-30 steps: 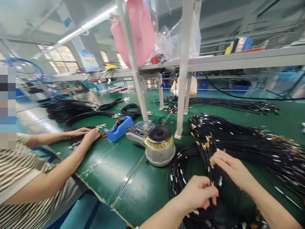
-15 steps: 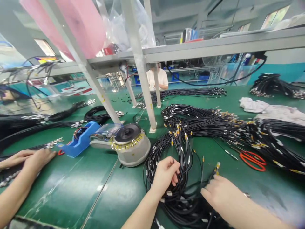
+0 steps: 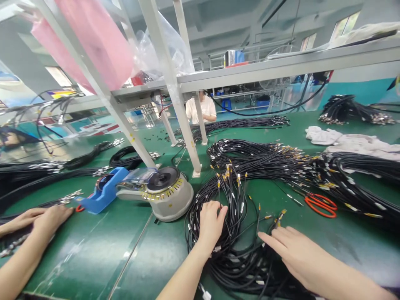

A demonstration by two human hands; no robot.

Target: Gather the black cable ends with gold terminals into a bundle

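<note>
A coil of thin black cables (image 3: 231,266) lies in front of me, with white labels and yellow-marked ends. Over the coil's left side is my left hand (image 3: 211,227), its thumb apart from the fingers; the fingertips are partly hidden among the cables, and I see nothing gripped. My right hand (image 3: 296,254) is at the coil's right side, fingers curled round a few cables whose yellow ends (image 3: 281,216) stick up past the knuckles. Its thumb points out to the left. A loose yellow-tipped cable (image 3: 258,212) stands between the hands.
To the left are a round grey label or tape dispenser (image 3: 170,200) and a blue tape holder (image 3: 106,191). Red-handled scissors (image 3: 321,205) and more cable bundles (image 3: 259,158) lie to the right. Another person's hands (image 3: 50,218) rest at far left. Shelf posts (image 3: 184,121) rise ahead.
My left hand has let go of the yellow-ended cable it pinched, and its thumb has spread. My right thumb has stretched out leftward. The view has shifted slightly.
</note>
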